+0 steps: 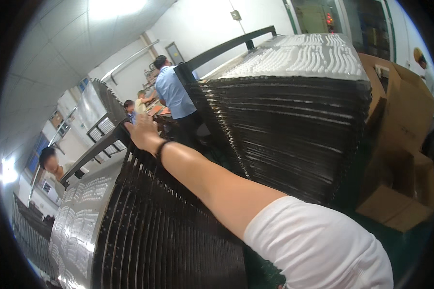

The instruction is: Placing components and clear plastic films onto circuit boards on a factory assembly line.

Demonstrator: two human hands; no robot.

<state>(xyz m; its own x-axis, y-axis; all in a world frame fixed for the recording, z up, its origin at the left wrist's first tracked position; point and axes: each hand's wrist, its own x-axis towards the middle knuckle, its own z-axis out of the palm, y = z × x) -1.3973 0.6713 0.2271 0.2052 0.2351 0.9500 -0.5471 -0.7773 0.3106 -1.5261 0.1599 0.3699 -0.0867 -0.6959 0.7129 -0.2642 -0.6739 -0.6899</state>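
1. Right hand stretched far out, palm down, fingers laid on the top edge of a tall stack of black trays; closed on nothing that shows.
2. Left hand out of sight.
3. Stack lower left, topped with rows of small white parts.
4. Second, bigger stack of trays upper right, just beside the first.
5. Brown cartons at right; person in a blue shirt standing behind.

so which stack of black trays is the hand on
The nearer, left stack of black trays; the right hand rests on its far top edge. The taller stack at right is untouched.
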